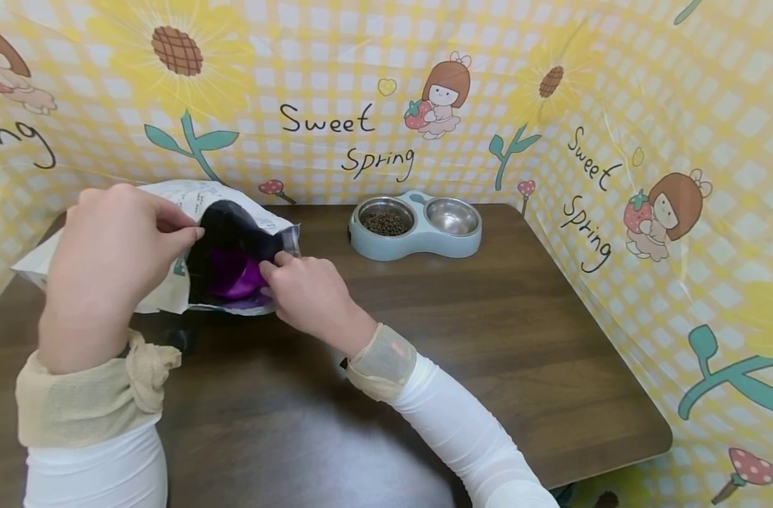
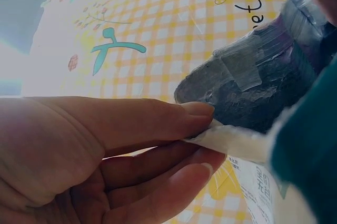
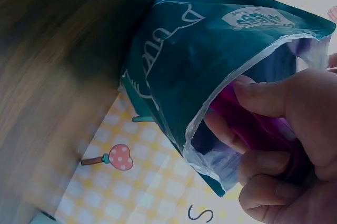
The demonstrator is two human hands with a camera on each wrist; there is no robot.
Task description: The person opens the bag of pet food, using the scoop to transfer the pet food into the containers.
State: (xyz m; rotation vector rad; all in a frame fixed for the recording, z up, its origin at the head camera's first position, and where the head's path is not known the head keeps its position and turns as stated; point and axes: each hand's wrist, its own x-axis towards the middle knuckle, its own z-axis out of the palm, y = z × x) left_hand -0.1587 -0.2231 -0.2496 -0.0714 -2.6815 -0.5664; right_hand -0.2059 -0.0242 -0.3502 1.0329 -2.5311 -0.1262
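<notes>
A white and teal pet food bag (image 1: 171, 192) lies at the left of the table with its mouth open. My left hand (image 1: 107, 243) pinches the edge of that mouth (image 2: 231, 142) between thumb and fingers. At the right side of the opening, my right hand (image 1: 313, 293) holds a shiny purple scoop (image 1: 237, 276) whose bowl sits just inside the bag. In the right wrist view, thumb and fingers curl round the purple scoop (image 3: 253, 124) at the torn rim. What lies deeper in the bag is hidden in its dark interior.
A light blue double pet bowl (image 1: 415, 247) stands at the back of the brown wooden table (image 1: 488, 339). Brown kibble (image 1: 385, 224) lies in its left steel dish; its right steel dish (image 1: 452, 216) is bare. A yellow checked printed cloth (image 1: 336, 63) walls the table's back and sides.
</notes>
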